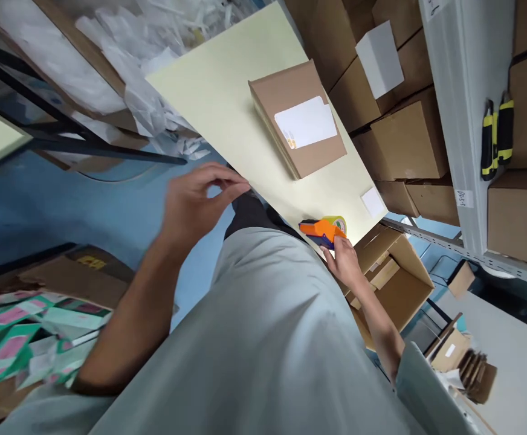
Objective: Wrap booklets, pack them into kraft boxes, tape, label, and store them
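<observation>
Left hand (pixel 200 202), one: raised beside the near edge of the desk (pixel 216 99), thumb and forefinger drawn together at the tips; whether anything thin is pinched there cannot be told. Right hand (pixel 342 261), one: fingers wrapped round the end of an orange tape dispenser (pixel 322 231), presumably because that end serves as its handle. Tape dispenser: at the desk's near edge, close to the right-hand corner, a position probably chosen for short reach; a yellow-green tape roll (pixel 339 223) shows beyond its body. Brown carton (pixel 290 92), one: lying flat mid-desk, apart from both hands, set askew; its white label (pixel 306 122) faces up, likely so that it stays readable and uncovered. White card (pixel 372 202), one: flat near the desk's far right corner, seemingly kept out of the way. Open box (pixel 402 284), one: beyond the right end of the desk, flaps apart. Cutters (pixel 497 139), black and yellow: against the grey shelf (pixel 465 115), perhaps stowed there for easy grabbing. White wrapping (pixel 122 78), loose: heaped past the desk's left end, its bulk apparently suiting a spot off the work surface
</observation>
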The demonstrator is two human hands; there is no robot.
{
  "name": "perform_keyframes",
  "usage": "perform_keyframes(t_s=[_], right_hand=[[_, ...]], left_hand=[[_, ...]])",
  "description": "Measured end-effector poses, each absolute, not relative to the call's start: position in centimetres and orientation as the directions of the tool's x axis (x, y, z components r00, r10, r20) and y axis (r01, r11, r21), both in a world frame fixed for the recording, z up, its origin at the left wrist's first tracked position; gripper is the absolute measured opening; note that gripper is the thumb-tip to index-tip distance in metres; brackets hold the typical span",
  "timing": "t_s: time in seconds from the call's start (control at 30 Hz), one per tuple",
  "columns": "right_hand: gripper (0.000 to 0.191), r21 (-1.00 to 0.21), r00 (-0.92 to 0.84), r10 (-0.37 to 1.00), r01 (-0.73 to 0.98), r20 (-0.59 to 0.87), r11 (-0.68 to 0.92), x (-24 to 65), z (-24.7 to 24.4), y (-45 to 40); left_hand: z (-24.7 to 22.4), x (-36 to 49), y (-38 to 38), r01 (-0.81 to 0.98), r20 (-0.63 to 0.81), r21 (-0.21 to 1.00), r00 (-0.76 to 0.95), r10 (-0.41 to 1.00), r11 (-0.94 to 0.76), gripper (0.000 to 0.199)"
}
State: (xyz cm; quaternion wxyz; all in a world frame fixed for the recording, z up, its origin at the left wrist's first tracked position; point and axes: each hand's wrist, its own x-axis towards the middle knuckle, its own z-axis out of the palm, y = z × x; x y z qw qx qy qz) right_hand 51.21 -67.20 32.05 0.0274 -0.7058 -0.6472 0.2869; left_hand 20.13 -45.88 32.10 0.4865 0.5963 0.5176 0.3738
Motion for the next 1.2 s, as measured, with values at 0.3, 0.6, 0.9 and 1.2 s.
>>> perform_keyframes(t_s=[0.3,0.6,0.9,1.2], right_hand=[[0.028,-0.024,0.234,0.923,0.967,-0.304,-0.253,51.0,22.8,-66.5],[0.028,0.056,0.326,0.908,0.945,-0.264,-0.323,51.3,19.6,-65.6],[0.026,0.128,0.374,0.851,0.927,-0.369,-0.353,49.8,18.6,-64.9],[0.03,-0.079,0.344,0.897,0.922,-0.279,-0.378,48.1,18.5,-65.4]], left_hand=[[15.7,25.9,-45.1,0.05,-0.347,0.938,0.091,0.934,0.343,0.038],[12.4,29.9,-43.1,-0.046,-0.353,0.932,0.107,0.929,0.36,0.045],[13.2,33.6,-43.5,-0.079,-0.343,0.939,-0.106,0.933,0.336,0.039],[17.1,38.2,-46.0,-0.072,-0.378,0.926,-0.158,0.912,0.371,0.078]])
